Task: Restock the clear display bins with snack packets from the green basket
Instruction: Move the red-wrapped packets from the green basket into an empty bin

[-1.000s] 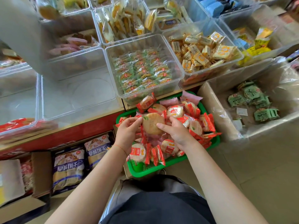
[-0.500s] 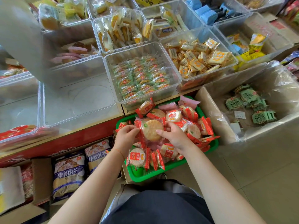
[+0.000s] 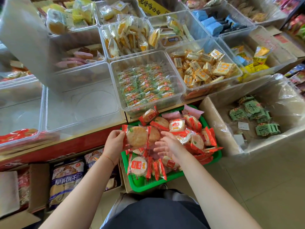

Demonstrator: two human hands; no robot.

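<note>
Close to us, our left hand (image 3: pixel 113 142) pinches a round cracker packet (image 3: pixel 137 137) by its red edge, just above the green basket (image 3: pixel 165 182). Our right hand (image 3: pixel 168 144) floats beside it, fingers spread, holding nothing. One packet in the basket (image 3: pixel 139 165) reads "151". Farther back sit an empty clear bin (image 3: pixel 82 106) and a yellow sign (image 3: pixel 152 5) with black writing.

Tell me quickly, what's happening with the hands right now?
Left hand pinching a cracker packet over the green basket. Right hand open, holding nothing. Empty clear bin ahead, nothing blocking.
</note>
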